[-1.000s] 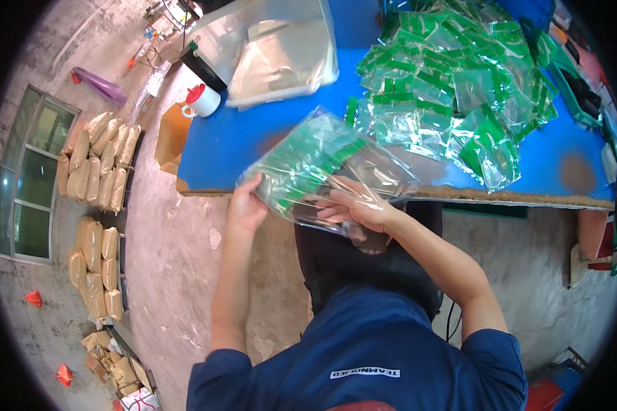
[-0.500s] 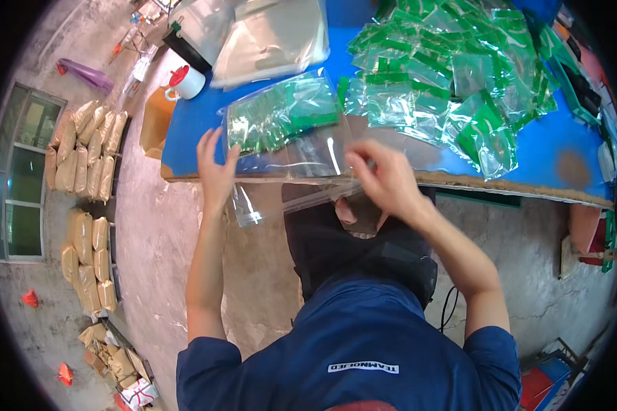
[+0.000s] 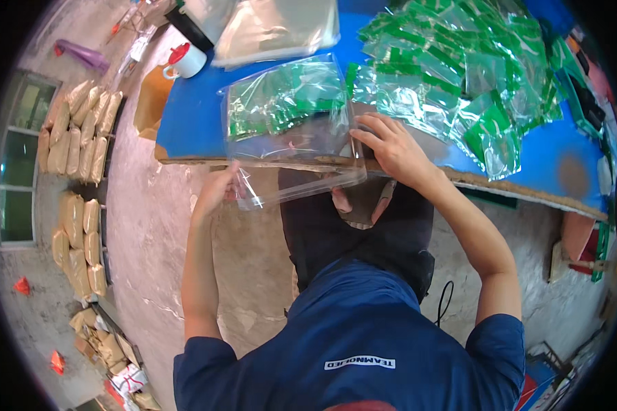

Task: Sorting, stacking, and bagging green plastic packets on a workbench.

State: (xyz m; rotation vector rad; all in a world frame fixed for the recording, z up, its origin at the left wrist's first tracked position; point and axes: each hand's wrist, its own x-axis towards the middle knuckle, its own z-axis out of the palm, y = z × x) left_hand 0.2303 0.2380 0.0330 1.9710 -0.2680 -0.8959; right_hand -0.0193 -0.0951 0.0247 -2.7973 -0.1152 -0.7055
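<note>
Lowered: our left hand (image 3: 218, 192), at clear plastic bag (image 3: 295, 147), near-left corner | right hand (image 3: 397, 151): half-curled, right edge | hold, both: we cannot tell | bag: between hands, overhanging tabletop (image 3: 193, 123)

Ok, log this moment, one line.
left hand: at lower left of clear bag | right hand: at its right edge | green packets: inside bag | bag: partly overhanging blue table
</note>
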